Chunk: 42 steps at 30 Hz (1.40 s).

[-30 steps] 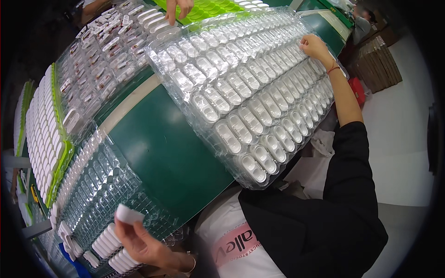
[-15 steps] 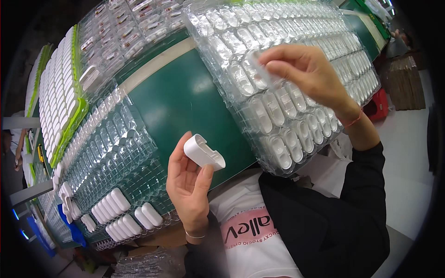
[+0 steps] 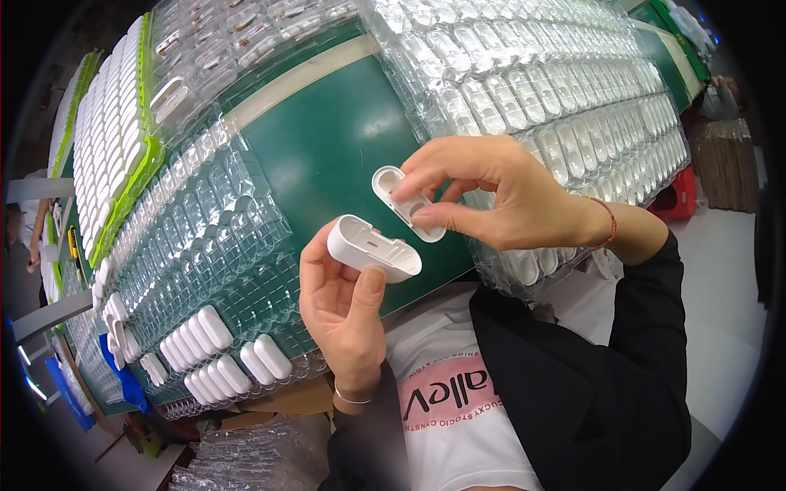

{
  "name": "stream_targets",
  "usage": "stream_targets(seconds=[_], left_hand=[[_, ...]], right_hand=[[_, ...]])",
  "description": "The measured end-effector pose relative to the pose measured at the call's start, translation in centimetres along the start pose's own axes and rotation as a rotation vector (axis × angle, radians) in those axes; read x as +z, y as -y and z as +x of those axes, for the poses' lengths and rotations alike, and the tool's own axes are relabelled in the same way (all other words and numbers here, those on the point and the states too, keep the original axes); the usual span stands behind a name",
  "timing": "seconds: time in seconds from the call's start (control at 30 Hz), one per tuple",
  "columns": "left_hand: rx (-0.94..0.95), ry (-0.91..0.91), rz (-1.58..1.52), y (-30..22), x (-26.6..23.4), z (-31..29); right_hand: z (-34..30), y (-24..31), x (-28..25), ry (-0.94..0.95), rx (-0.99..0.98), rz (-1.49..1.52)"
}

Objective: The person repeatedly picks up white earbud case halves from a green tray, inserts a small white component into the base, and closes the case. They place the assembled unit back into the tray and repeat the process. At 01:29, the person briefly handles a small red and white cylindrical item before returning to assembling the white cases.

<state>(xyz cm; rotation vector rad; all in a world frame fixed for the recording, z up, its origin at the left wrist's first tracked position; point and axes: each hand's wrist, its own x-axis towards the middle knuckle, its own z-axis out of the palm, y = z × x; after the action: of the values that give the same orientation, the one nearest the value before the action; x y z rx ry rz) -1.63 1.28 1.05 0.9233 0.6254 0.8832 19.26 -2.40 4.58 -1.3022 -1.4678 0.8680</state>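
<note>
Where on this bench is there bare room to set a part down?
Only the green mat strip between the left clear trays and the right clear trays, above both hands, is bare. Everywhere else is crowded: trays cover both sides, with white cases filling the near-left pockets.

A bare green strip of the bench [image 3: 327,155] runs open between two fields of clear blister trays. The left trays [image 3: 205,245] and right trays [image 3: 557,106] hem it on both sides. Both hands fill its near end, blocking entry there.
</note>
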Motion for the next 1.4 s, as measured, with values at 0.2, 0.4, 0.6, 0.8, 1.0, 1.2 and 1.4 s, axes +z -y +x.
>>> stream_targets(seconds=[0.2, 0.4, 0.6, 0.8, 1.0, 1.2, 1.4], left_hand=[[-0.051, 0.034, -0.020, -0.3, 1.1, 0.3], [-0.056, 0.039, 0.003, -0.1, 1.1, 0.4], [-0.010, 0.012, 0.017, 0.2, 1.4, 0.4], [0.062, -0.030, 0.062, 0.8, 1.3, 0.1], [0.122, -0.017, 0.105, 1.9, 1.1, 0.4], [0.003, 0.073, -0.107, 1.5, 0.6, 0.3], [-0.034, 0.071, -0.126, 1.6, 0.6, 0.3]], right_hand=[[-0.2, 0.4, 0.4, -0.034, -0.120, -0.161], [-0.5, 0.3, 0.6, -0.052, -0.243, -0.354], [-1.0, 0.3, 0.9, -0.030, -0.256, -0.406], [-1.0, -0.2, 1.2, -0.046, -0.364, -0.442], [-1.1, -0.4, 1.4, -0.077, -0.365, -0.509], [-1.2, 0.5, 1.5, -0.081, -0.261, -0.393], [-1.0, 0.0, 1.0, -0.029, -0.194, -0.334]])
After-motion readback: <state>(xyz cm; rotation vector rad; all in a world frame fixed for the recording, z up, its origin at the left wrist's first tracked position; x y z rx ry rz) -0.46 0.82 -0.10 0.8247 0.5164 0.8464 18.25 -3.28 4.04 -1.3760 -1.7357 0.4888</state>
